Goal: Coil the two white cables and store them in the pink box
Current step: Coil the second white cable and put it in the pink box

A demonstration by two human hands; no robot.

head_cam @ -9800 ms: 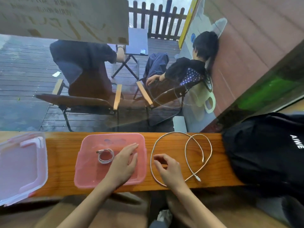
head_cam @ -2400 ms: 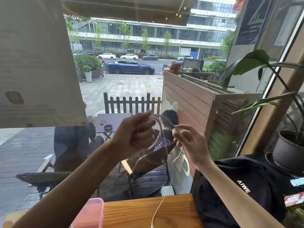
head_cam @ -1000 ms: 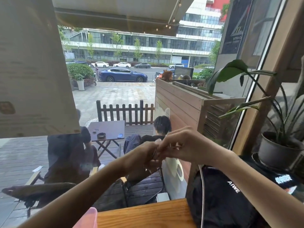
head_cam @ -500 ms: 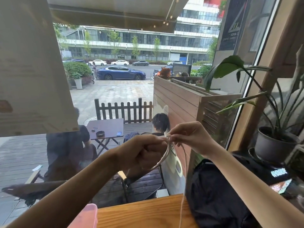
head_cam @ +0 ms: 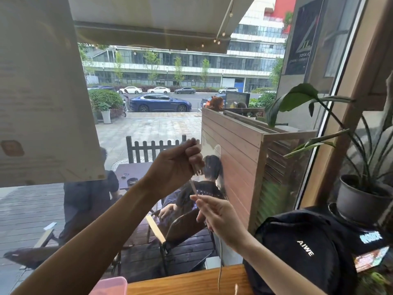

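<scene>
Both hands are raised in front of the window, well above the counter. My left hand [head_cam: 180, 165] grips the white cable [head_cam: 194, 187], fingers curled round it. My right hand [head_cam: 214, 213] is lower and to the right and pinches the same cable between thumb and fingertip. A short stretch runs taut between the two hands. The loose end hangs down from my right hand to the wooden counter [head_cam: 187, 282]. Only a corner of the pink box [head_cam: 110, 286] shows at the bottom edge. The other cable is out of view.
A black backpack [head_cam: 302, 248] lies on the counter at the right. Behind it stands a potted plant [head_cam: 361, 199]. The window glass is just beyond my hands. A board [head_cam: 42, 92] hangs at the upper left.
My hands were together half a second ago. My left hand has since risen and my right hand has dropped, drawing a stretch of cable straight between them.
</scene>
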